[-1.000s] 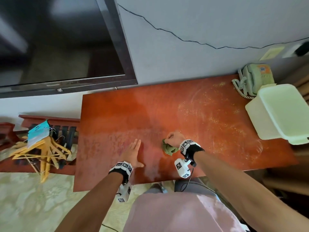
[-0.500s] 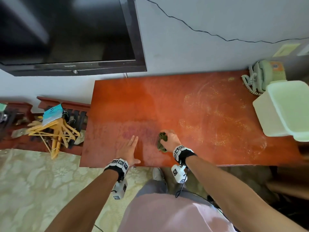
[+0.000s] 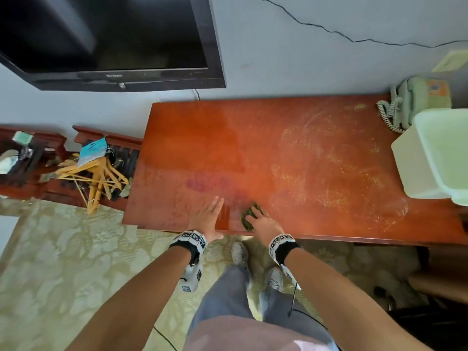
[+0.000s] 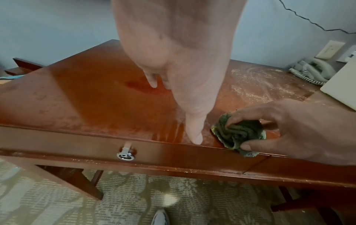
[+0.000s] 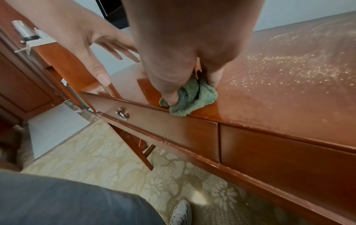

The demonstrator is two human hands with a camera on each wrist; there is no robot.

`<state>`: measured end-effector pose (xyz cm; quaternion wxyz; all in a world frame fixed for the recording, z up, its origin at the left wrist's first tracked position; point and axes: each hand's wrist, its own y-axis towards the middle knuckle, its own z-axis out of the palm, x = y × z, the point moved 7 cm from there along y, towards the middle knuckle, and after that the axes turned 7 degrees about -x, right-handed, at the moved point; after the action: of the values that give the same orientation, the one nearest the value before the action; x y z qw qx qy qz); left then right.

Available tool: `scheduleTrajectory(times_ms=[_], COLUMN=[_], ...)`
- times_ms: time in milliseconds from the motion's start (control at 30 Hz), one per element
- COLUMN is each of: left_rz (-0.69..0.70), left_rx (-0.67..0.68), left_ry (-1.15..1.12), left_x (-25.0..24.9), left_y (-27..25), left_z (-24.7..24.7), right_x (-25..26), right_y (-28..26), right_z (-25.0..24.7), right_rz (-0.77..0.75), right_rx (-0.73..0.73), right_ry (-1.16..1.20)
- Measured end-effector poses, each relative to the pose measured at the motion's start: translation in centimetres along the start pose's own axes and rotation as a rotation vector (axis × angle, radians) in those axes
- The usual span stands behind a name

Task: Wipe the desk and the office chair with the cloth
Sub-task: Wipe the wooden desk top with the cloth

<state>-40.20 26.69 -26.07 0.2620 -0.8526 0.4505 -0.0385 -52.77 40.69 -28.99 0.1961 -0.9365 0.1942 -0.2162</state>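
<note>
Right hand (image 3: 263, 221) has its fingers bunched around the green cloth (image 3: 249, 216) at the desk (image 3: 253, 148) edge, left hand (image 3: 206, 219) lying flat beside it, fingers straight.

cloth (image 3: 249, 216): green, bunched | desk (image 3: 278, 153): reddish wood, front edge

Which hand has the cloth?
The right hand: its fingers pinch the bunched green cloth at the desk's front edge. The left hand lies flat, empty.

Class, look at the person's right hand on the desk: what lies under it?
Under the right hand lies a bunched green cloth, pinched by fingers and thumb at the front edge of the desk. The desk surface beneath the cloth is covered and cannot be seen.
</note>
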Motion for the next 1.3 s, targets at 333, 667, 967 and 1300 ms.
scheduleTrajectory(times_ms=[333, 667, 967, 1300], left_rz=[0.076, 0.081, 0.060, 0.004], left_rx=[0.058, 0.143, 0.283, 0.285], left_ry=[0.098, 0.278, 0.274, 0.258], left_x=[-3.3, -4.4, -5.1, -5.7], left_y=[4.1, 4.4, 4.5, 4.2], left_z=[1.0, 2.8, 0.8, 0.6], right_x=[-4.4, -14.9, -1.7, -12.0], right_y=[-1.7, -0.9, -1.1, -0.6], right_z=[1.0, -5.8, 2.0, -3.9], right_rz=[-0.036, 0.499, 0.111, 0.378], right_rx=[0.032, -0.372, -0.061, -0.262], right_ry=[-0.012, 0.234, 0.101, 0.139])
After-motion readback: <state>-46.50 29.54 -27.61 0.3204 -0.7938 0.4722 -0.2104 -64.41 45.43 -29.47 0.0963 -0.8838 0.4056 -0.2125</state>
